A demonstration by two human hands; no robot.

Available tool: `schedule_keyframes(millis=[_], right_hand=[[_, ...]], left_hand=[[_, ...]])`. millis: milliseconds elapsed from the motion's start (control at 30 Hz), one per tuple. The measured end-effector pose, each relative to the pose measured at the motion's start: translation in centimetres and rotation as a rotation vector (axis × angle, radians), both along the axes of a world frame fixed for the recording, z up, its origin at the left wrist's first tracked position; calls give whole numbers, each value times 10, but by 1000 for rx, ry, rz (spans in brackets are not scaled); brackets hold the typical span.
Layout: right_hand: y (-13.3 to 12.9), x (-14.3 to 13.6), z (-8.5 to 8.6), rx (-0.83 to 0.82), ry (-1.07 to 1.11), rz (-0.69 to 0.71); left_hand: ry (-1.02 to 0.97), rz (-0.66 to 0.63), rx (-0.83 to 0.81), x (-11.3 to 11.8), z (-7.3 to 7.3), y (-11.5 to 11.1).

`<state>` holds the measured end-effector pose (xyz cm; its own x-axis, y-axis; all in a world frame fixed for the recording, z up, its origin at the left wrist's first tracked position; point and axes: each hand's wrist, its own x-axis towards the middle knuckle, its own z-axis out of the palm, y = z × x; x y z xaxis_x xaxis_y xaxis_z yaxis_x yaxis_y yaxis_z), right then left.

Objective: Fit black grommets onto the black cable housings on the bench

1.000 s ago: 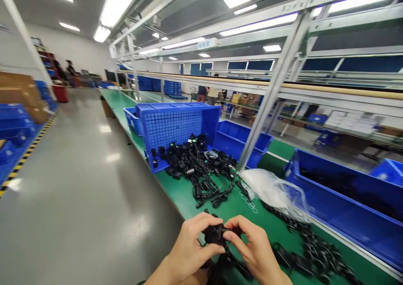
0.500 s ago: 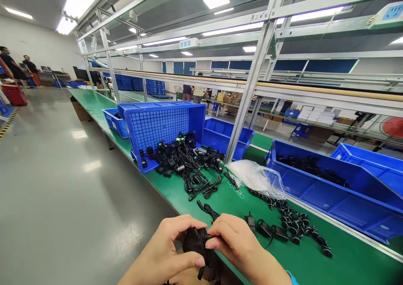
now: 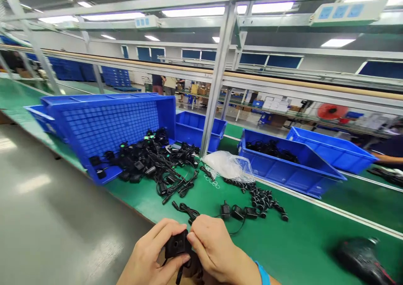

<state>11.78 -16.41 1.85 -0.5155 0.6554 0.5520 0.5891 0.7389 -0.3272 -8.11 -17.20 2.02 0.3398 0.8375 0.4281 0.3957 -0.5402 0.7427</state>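
Observation:
My left hand [image 3: 157, 249] is closed around a small black pump [image 3: 176, 244], a boxy block with a round hole in the face toward me and a cable below. My right hand [image 3: 212, 245] is closed against the pump's right side; its curled fingers hide whatever they pinch. Just beyond the hands lies a bundled black cable [image 3: 185, 210]. Farther right on the green bench [image 3: 277, 243] stand several similar black pumps [image 3: 237, 212], and behind them a spread of black suction cups [image 3: 261, 199].
At left, a tipped blue crate [image 3: 110, 121] spills a pile of corded black pumps [image 3: 141, 161]. A clear plastic bag [image 3: 228, 166] and white rings [image 3: 211, 180] lie by the metal post [image 3: 217, 79]. Blue bins [image 3: 283, 163] line the back. A blurred dark power tool [image 3: 360, 255] lies right.
The view has swung right, bringing the power tool and another person's arm into sight. The pump has turned so its holed face shows. My right fingers have curled tighter at its side.

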Motion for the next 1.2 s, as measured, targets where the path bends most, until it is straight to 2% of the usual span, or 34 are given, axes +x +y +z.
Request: schedule_keyframes(millis=[100,167,267,300,367,400,467,567,633,700,767,867,967,1067,1133,1200], right_hand=[[10,20,-16,-187,23,-97],[20,42,-27,-283,-103,-286],[35,74,-47,-337,-338,-620],[39,82,-54,-349,-373,-674],[44,94,-64,-367,-372,-668],[46,98,-68,-372,-367,-632],[48,101,-72,-383,-354,-513],[50,101,-72,-409,-284,-309],[52,101,-72,-401,-238,-274],[52,105,-72,-367,-225,-356],[50,117,-74,-335,-217,-490],[39,143,-81,-325,-192,-661],[27,159,-95,-369,-183,-704],[26,147,-104,-398,-213,-657],[32,130,-105,-392,-248,-641],[43,111,-102,-375,-283,-640]], left_hand=[[25,-38,-33,9,1,18],[4,-40,-160,12,7,37],[-211,-145,-498,13,20,74],[-313,-194,-596,15,23,86],[-472,-240,-715,24,23,110],[-493,-243,-749,31,20,122],[-400,-234,-763,53,3,141],[-103,-189,-625,95,-36,163],[2,-148,-524,119,-61,170],[38,-141,-474,131,-76,170],[99,-163,-396,127,-80,163],[327,-122,-210,92,-78,140],[602,-42,-129,47,-85,108],[716,-40,-103,25,-102,76],[758,10,-88,26,-109,61],[792,40,-108,34,-108,52]])
